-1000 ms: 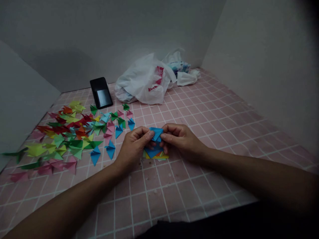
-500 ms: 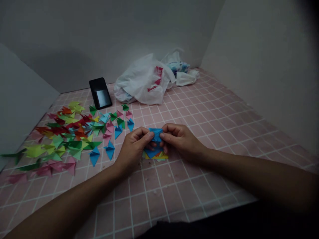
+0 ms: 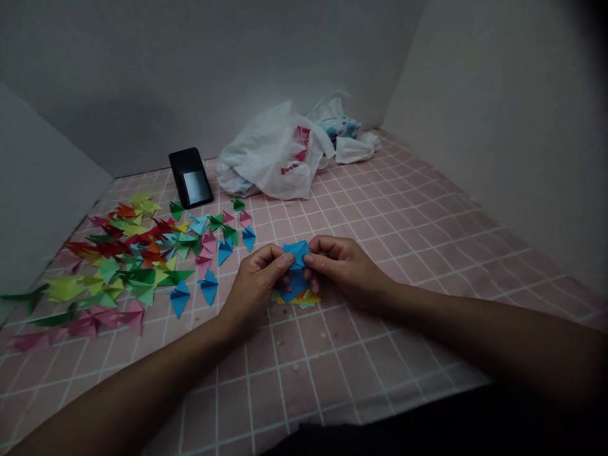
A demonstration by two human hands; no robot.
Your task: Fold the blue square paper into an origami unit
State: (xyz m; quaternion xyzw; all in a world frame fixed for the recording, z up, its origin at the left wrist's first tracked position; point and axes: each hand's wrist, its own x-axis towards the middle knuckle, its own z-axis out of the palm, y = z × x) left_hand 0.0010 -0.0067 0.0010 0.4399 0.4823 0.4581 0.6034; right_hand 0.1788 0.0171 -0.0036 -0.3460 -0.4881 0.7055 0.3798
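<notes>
A small folded blue paper (image 3: 297, 253) is pinched between my two hands, a little above the table. My left hand (image 3: 259, 275) grips its left edge between thumb and fingers. At the right edge, the thumb and fingers of my right hand (image 3: 339, 266) are closed on it too. Just below the folded piece lies a stack of coloured paper squares (image 3: 295, 291), blue on top with yellow and orange edges showing. The hands partly cover this stack.
Many folded paper cranes (image 3: 142, 253) in several colours spread over the left side of the pink checked tablecloth (image 3: 427, 221). Behind them a black phone (image 3: 190, 178) leans back. White plastic bags (image 3: 275, 152) lie by the back wall.
The upper part of the blue paper has shifted between my fingertips, and its face now looks lighter and tilted. Both hands stay almost in place.
</notes>
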